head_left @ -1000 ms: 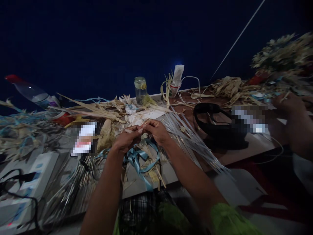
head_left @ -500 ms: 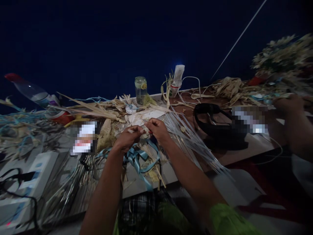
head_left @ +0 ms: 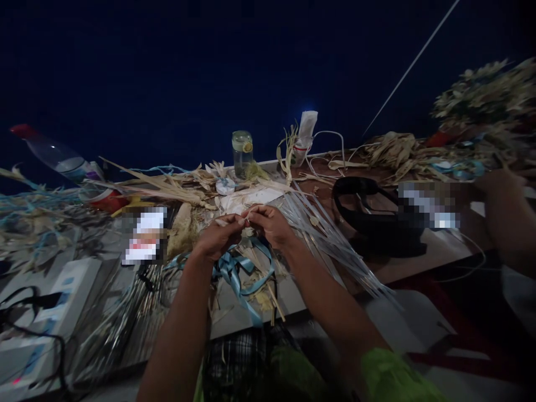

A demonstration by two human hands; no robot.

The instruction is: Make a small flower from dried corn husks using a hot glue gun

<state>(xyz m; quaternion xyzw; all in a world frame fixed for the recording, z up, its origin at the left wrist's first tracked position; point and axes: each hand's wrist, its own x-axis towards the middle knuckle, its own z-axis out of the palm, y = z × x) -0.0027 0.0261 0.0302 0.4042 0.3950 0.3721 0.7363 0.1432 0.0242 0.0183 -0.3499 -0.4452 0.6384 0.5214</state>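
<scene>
My left hand (head_left: 218, 239) and my right hand (head_left: 270, 223) meet over the middle of the table, fingertips pinched together. Between them is a small pale piece of husk (head_left: 246, 215), mostly covered by the fingers. Another pale bit (head_left: 221, 222) pokes out beside the left index finger. Below the hands lies a looped light-blue ribbon (head_left: 234, 273). Long dried husk strips (head_left: 171, 187) and a white sheet (head_left: 262, 195) are just beyond them. A bundle of clear thin rods (head_left: 330, 240) lies to the right of my right hand.
A lidded bottle (head_left: 242, 156) stands at the back, and a red-capped bottle (head_left: 54, 151) leans at left. A lit phone (head_left: 144, 237), thin wires (head_left: 121, 318) and a power strip (head_left: 62, 312) lie left. A black headset (head_left: 368, 218) sits right; another person's arm (head_left: 506, 212) reaches in beyond.
My fingertips have drawn closer together, and my right fingers have turned slightly inward over the pale piece. The other person's hand at the far right has shifted a little.
</scene>
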